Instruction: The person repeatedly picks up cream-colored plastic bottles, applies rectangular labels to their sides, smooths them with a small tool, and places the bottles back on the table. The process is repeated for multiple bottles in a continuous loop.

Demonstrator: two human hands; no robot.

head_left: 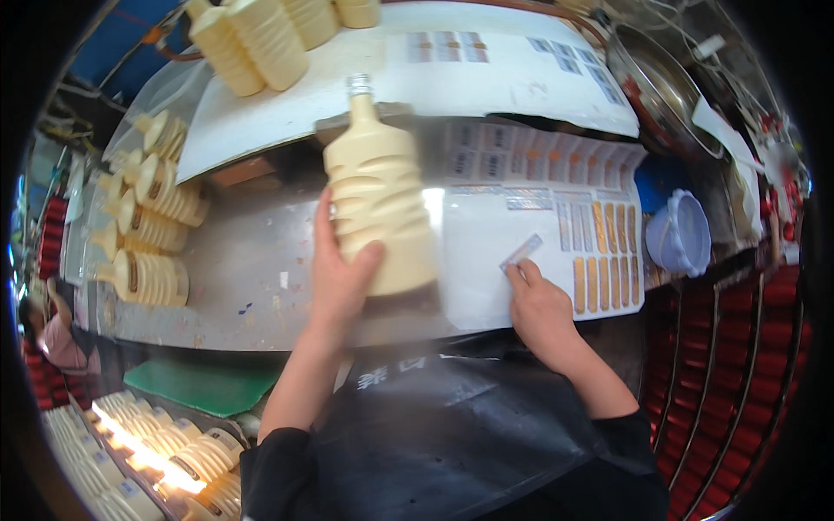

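Note:
My left hand [344,276] is wrapped round the lower left side of a cream ribbed bottle [382,204], which stands upright with a silvery threaded neck at its top. Between the fingertips of my right hand [540,302] is a narrow silvery sticker strip [521,252], held over a white backing sheet [473,286]. Rows of gold and silvery strips [605,284] still sit on the right part of that sheet. Behind them lies a sheet of printed labels [556,161], partly under a white board.
Several cream bottles lie stacked at the left [156,278]; others stand on the white board [261,122] at the back. A lavender bucket [678,234] and a metal basin [660,78] are at the right. Lower left, bottles [204,456] lie by a bright light and a green sheet [200,385].

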